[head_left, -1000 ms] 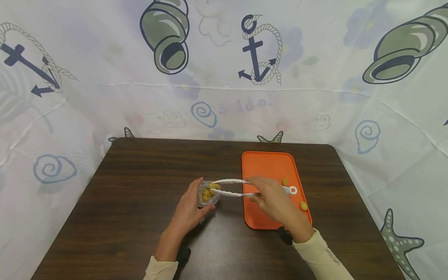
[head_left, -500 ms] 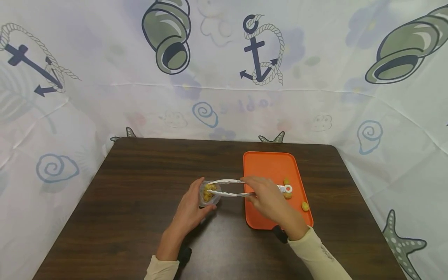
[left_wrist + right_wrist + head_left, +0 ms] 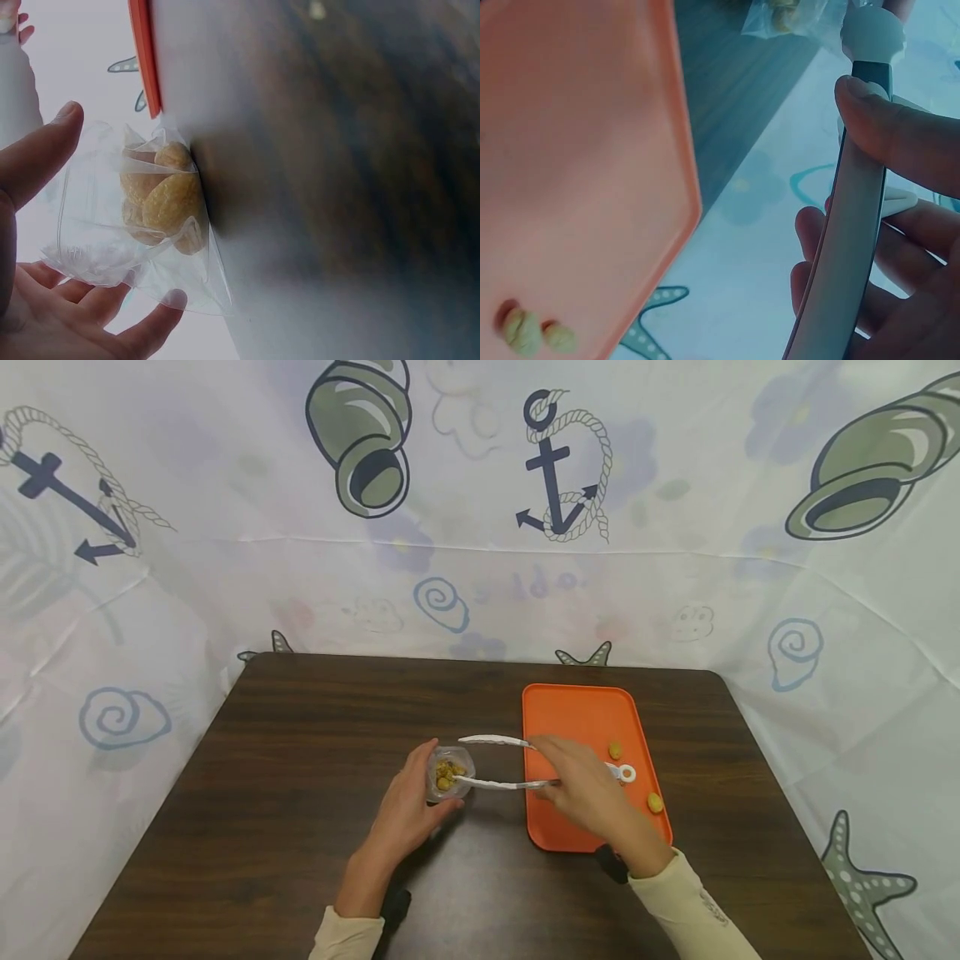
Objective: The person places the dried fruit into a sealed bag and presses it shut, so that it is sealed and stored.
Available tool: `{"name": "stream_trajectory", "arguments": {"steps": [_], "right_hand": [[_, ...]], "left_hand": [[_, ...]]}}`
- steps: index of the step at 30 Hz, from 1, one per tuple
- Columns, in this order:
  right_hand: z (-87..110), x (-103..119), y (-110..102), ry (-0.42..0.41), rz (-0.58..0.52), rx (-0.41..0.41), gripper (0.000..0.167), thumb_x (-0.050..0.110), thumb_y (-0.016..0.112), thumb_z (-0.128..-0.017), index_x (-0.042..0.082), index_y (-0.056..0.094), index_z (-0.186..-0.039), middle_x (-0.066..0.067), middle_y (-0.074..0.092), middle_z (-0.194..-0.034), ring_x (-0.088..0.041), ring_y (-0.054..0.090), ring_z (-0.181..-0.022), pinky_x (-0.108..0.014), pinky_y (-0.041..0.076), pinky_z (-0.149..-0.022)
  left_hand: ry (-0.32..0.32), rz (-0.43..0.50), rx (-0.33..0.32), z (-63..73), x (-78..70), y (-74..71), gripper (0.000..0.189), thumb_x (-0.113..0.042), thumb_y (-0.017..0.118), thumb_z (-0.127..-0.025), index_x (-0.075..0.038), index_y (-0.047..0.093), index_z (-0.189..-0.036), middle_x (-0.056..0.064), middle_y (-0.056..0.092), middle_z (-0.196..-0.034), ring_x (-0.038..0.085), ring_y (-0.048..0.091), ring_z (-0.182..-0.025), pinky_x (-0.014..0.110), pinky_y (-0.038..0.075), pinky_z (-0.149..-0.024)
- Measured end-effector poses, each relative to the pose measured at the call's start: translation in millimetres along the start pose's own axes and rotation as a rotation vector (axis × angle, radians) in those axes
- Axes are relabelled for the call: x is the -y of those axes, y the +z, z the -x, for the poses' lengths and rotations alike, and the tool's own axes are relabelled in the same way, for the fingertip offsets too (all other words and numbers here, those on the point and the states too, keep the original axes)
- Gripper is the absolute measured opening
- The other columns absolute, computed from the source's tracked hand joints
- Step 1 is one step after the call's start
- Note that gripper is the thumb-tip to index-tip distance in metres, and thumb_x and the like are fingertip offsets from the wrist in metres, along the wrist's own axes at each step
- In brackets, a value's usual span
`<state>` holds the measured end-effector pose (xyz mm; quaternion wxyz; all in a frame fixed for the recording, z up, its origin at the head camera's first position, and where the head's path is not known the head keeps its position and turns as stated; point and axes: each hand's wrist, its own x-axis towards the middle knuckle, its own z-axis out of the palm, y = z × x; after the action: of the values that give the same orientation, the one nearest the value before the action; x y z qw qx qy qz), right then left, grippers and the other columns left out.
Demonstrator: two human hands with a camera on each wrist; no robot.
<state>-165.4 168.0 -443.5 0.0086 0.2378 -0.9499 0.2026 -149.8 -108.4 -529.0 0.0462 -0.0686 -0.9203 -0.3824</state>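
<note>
Cupping the bag [image 3: 90, 232] in the left hand [image 3: 407, 797], curving thumb and fingers around opposite sides of the clear plastic, probably to hold the mouth wide and brace those soft walls against a nudge. Packing a cluster of lumps [image 3: 171, 204] low inside, so likely weighting the bag upright, apparently on the bench [image 3: 337, 718], just left of the tray [image 3: 570, 710]. Gripping the tongs [image 3: 498, 785] in the right hand [image 3: 585, 785], pressing thumb against one arm and fingers against the other, well back from the tips, presumably to span the distance while staying out of the mouth. Holding both arms wide apart, too: placing one tip over the mouth, the other beyond the far rim, pinching no lump as far as visible! And over on the tray, showing loose lumps [image 3: 655, 802] near the right side, probably relying on the raised rim against rolling.
</note>
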Motion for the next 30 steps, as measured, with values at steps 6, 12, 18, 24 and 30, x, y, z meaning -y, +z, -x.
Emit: {"name": "stream_trajectory", "arguments": {"steps": [6, 12, 18, 24, 30], "right_hand": [[10.4, -12, -3, 0.063, -0.022, 0.01, 0.069, 0.015, 0.087, -0.084, 0.015, 0.057, -0.146, -0.005, 0.062, -0.146, -0.033, 0.061, -0.13, -0.056, 0.048, -0.108], [17.4, -22, -5, 0.076, -0.043, -0.005, 0.07, 0.012, 0.088, -0.082, 0.013, 0.057, -0.145, -0.007, 0.062, -0.146, -0.034, 0.062, -0.129, -0.07, 0.031, -0.116], [23.0, -31, -8, 0.093, -0.047, -0.016, 0.072, 0.012, 0.089, -0.08, 0.011, 0.057, -0.145, -0.007, 0.063, -0.144, -0.033, 0.062, -0.13, -0.068, 0.028, -0.119], [30.8, -41, -13, 0.113, -0.037, -0.031, 0.072, 0.01, 0.09, -0.079, 0.012, 0.058, -0.144, -0.008, 0.064, -0.142, -0.031, 0.064, -0.123, -0.055, 0.052, -0.102], [38.7, -52, -19, 0.138, -0.037, -0.05, 0.072, 0.01, 0.088, -0.08, 0.01, 0.057, -0.144, -0.01, 0.065, -0.14, -0.032, 0.068, -0.111, -0.064, 0.045, -0.104]], "left_hand": [[-0.015, -0.001, 0.017, 0.0, -0.9, -1.0, 0.102, -0.028, 0.091, -0.08, -0.015, 0.031, -0.16, 0.009, 0.042, -0.16, 0.039, 0.056, -0.131, 0.059, 0.045, -0.106], [-0.023, -0.006, 0.022, 0.0, -1.6, -1.3, 0.101, -0.028, 0.091, -0.08, -0.014, 0.03, -0.161, 0.01, 0.041, -0.16, 0.039, 0.056, -0.131, 0.059, 0.046, -0.106], [-0.035, -0.006, 0.033, 0.5, -2.0, -0.8, 0.102, -0.029, 0.09, -0.081, -0.015, 0.029, -0.161, 0.01, 0.041, -0.161, 0.038, 0.055, -0.131, 0.059, 0.045, -0.107], [-0.032, -0.005, 0.034, 0.4, -1.6, 0.0, 0.101, -0.029, 0.09, -0.081, -0.016, 0.029, -0.161, 0.009, 0.04, -0.161, 0.038, 0.055, -0.132, 0.06, 0.044, -0.107], [-0.035, -0.006, 0.037, 0.1, -1.7, 0.2, 0.101, -0.03, 0.089, -0.082, -0.016, 0.029, -0.161, 0.009, 0.039, -0.162, 0.039, 0.054, -0.133, 0.061, 0.042, -0.109]]}}
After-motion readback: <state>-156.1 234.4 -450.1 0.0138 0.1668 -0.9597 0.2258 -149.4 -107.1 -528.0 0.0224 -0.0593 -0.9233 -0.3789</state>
